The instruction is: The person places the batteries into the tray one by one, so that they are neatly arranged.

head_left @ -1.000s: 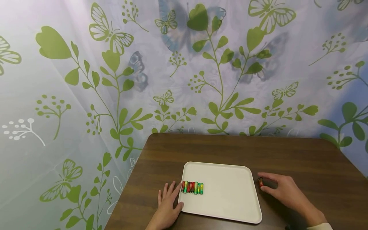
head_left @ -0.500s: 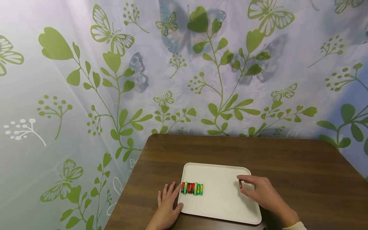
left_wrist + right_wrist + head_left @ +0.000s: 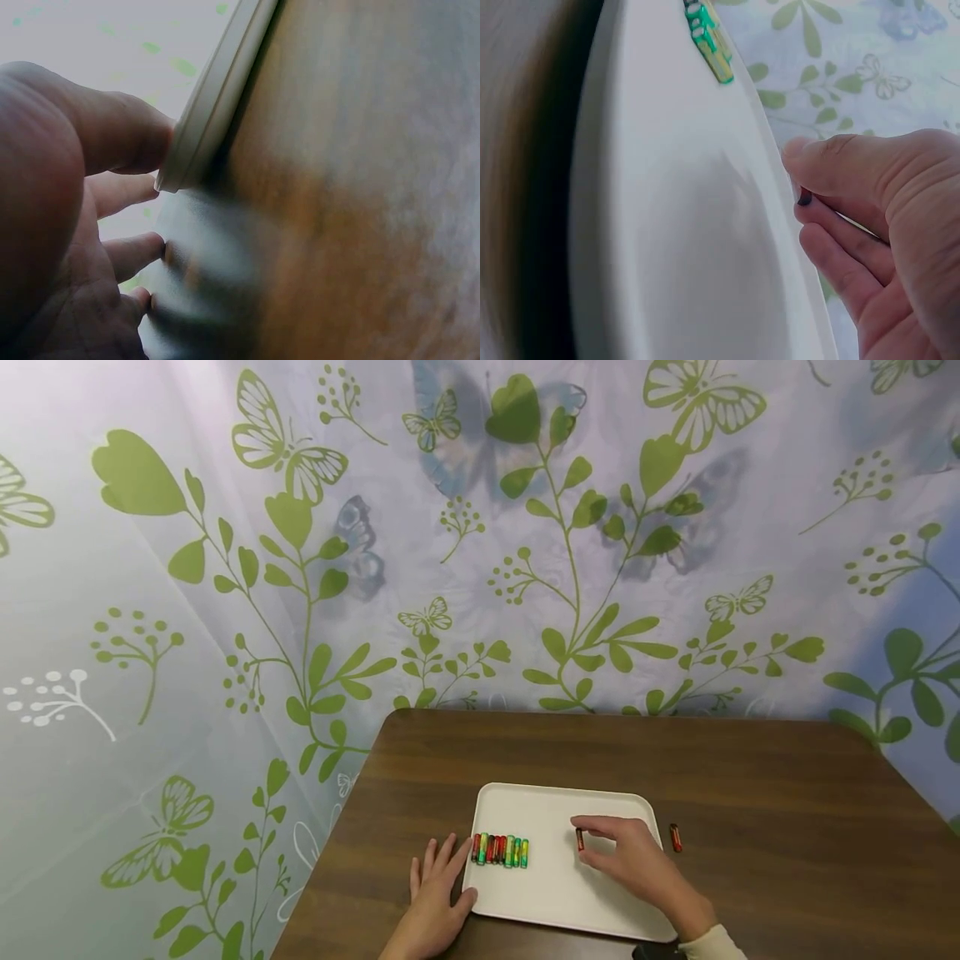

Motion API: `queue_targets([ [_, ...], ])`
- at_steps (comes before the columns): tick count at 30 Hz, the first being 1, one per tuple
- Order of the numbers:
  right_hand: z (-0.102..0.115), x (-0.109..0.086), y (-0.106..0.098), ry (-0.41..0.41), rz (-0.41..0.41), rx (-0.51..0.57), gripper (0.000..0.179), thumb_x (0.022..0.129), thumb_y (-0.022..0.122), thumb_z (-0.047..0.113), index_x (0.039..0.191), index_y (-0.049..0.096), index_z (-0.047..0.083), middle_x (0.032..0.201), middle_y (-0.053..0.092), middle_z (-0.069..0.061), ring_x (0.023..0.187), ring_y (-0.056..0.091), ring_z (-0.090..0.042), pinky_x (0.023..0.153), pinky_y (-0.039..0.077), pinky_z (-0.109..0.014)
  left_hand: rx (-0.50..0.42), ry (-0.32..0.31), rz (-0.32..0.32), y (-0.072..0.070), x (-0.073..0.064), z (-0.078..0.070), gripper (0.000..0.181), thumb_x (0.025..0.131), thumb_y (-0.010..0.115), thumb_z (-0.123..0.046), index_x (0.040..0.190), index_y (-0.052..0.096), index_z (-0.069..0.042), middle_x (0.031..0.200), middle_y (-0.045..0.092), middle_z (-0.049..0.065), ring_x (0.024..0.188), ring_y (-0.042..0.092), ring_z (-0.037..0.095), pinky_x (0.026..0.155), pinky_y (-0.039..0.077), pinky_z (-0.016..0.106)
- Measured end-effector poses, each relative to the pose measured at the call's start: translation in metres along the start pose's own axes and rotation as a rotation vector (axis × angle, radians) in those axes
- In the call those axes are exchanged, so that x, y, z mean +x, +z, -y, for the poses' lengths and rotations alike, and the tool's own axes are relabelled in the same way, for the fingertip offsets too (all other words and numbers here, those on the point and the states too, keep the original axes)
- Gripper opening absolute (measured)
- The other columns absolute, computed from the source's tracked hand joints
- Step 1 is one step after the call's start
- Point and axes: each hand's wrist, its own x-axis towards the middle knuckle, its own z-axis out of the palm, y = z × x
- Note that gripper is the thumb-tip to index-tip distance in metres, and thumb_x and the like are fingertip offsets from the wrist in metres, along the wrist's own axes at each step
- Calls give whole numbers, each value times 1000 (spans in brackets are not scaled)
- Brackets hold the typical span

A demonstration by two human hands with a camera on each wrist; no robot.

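My right hand (image 3: 633,860) pinches a dark battery (image 3: 580,839) upright between thumb and fingers, above the white tray (image 3: 570,902). In the right wrist view only a small dark end of that battery (image 3: 805,196) shows below the thumb. Along the tray's left side lies a row of several red, black and green batteries (image 3: 500,851). My left hand (image 3: 435,897) rests at the tray's left edge with its fingers spread, the thumb and index finger touching the rim. In the left wrist view, the thumb (image 3: 127,131) lies against the tray rim (image 3: 217,90).
One red and black battery (image 3: 676,838) lies on the brown wooden table (image 3: 787,827), just right of the tray. A curtain (image 3: 480,568) with green leaves and butterflies hangs behind and to the left of the table.
My right hand has carried a battery leftward from the table at the right to above the tray. Another battery at the right has come into sight. The left hand stays in place.
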Motion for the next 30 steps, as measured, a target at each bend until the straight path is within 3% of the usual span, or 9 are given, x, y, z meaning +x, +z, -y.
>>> queue_targets([
  [8,22,8,21,-22,35,82,39,85,92,10,123,83,9,122,83,1,111,80,-18,95,65,-38,-9,0,1,-2,-1,-3,72,100,71,-14,168,45,-12,176,26,33,163,-1,64,120,-15,83],
  [16,35,13,43,-31,53,116,40,84,92,8,124,82,7,122,83,-2,115,80,-22,99,64,-42,7,20,-21,4,3,7,72,102,69,-18,169,43,-17,177,27,30,164,0,62,121,-15,81],
  [30,43,24,61,-84,70,-7,42,82,93,8,122,82,7,119,84,-4,112,80,-22,98,65,-44,-1,39,-35,4,2,6,71,102,71,-19,168,46,-16,175,29,33,162,2,65,119,-15,83],
])
